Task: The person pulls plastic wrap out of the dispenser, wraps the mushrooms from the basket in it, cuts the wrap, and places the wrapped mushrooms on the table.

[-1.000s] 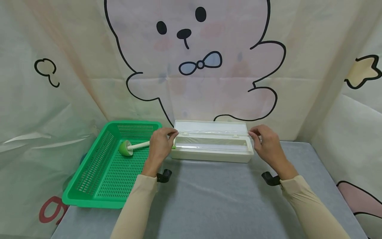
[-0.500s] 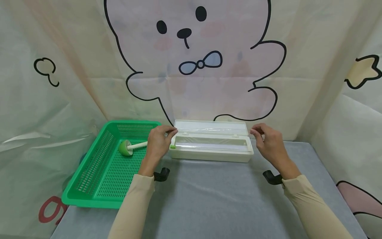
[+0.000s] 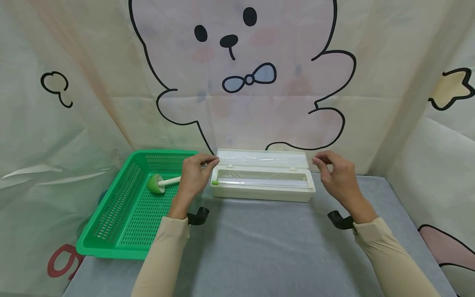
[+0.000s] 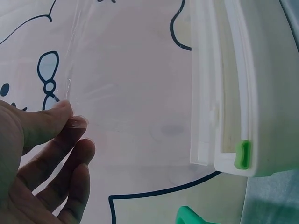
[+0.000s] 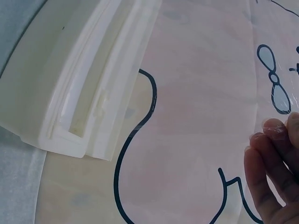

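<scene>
A white cling film dispenser (image 3: 263, 194) stands on the table with its lid (image 3: 303, 156) raised at the back. Above it, a sheet of clear cling film (image 3: 256, 159) spans between both hands. At the dispenser's left end, my left hand (image 3: 192, 176) pinches one corner of the film between thumb and index finger; the left wrist view shows the film edge (image 4: 70, 86) running up from that pinch. Past the right end, my right hand (image 3: 339, 177) pinches the other corner; its thumb is partly cut off in the right wrist view. A green slider (image 4: 243, 155) sits at the dispenser's left end.
Left of the dispenser is a green perforated basket (image 3: 111, 251), partly behind the left forearm. Inside it lies a green-headed brush-like tool (image 3: 156, 184) with a white handle. A grey cloth covers the table (image 3: 267, 247). A printed curtain (image 3: 289, 123) hangs close behind.
Both hands have drawn slightly apart and up, the left one leftward and the right one rightward. The film edge between them has risen a little. The dispenser has stayed in place.
</scene>
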The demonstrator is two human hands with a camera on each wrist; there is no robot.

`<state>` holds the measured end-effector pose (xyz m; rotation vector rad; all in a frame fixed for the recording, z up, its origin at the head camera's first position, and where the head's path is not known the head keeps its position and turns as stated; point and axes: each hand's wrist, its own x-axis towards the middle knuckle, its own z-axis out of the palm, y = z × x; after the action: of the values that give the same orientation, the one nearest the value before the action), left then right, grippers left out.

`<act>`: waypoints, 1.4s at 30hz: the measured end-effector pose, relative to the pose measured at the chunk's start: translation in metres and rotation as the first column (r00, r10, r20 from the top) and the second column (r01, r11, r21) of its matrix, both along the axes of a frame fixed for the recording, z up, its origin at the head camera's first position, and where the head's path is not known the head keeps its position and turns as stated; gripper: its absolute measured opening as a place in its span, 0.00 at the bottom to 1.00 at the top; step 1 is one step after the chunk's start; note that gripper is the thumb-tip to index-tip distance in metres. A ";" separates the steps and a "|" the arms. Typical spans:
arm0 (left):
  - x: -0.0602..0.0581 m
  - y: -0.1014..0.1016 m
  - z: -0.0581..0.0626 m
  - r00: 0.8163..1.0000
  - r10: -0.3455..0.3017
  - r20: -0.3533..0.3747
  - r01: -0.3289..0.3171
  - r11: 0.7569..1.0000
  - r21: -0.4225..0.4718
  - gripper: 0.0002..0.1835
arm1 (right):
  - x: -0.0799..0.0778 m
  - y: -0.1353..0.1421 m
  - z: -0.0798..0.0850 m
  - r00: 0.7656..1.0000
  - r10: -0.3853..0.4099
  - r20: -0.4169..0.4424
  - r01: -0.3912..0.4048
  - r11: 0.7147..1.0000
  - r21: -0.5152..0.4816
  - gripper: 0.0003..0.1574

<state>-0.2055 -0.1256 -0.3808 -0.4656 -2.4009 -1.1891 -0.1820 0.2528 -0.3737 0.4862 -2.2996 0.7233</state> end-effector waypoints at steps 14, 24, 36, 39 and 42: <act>0.006 -0.002 0.010 0.997 -0.004 0.072 -0.004 0.994 0.106 0.08 | 0.006 0.000 0.012 1.000 0.026 -0.001 -0.026 0.999 -0.047 0.04; 0.010 -0.003 0.014 0.996 -0.028 0.081 0.013 0.985 0.174 0.08 | 0.011 -0.001 0.018 1.000 0.028 -0.010 -0.029 0.998 -0.052 0.04; 0.012 -0.003 0.016 0.997 -0.024 0.076 0.010 0.984 0.177 0.09 | 0.014 -0.001 0.023 0.998 0.037 -0.045 -0.039 0.998 -0.048 0.03; 0.012 -0.004 0.016 0.998 -0.018 0.068 0.006 0.985 0.171 0.08 | 0.014 -0.001 0.023 0.998 0.039 -0.046 -0.041 0.998 -0.047 0.03; 0.012 -0.004 0.016 0.998 -0.022 0.059 0.011 0.985 0.171 0.09 | 0.014 -0.001 0.023 0.998 0.040 -0.046 -0.042 0.998 -0.047 0.04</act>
<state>-0.1936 -0.1296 -0.3650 -0.4014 -2.3235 -1.4207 -0.1678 0.2515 -0.3505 0.5238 -2.2314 0.7783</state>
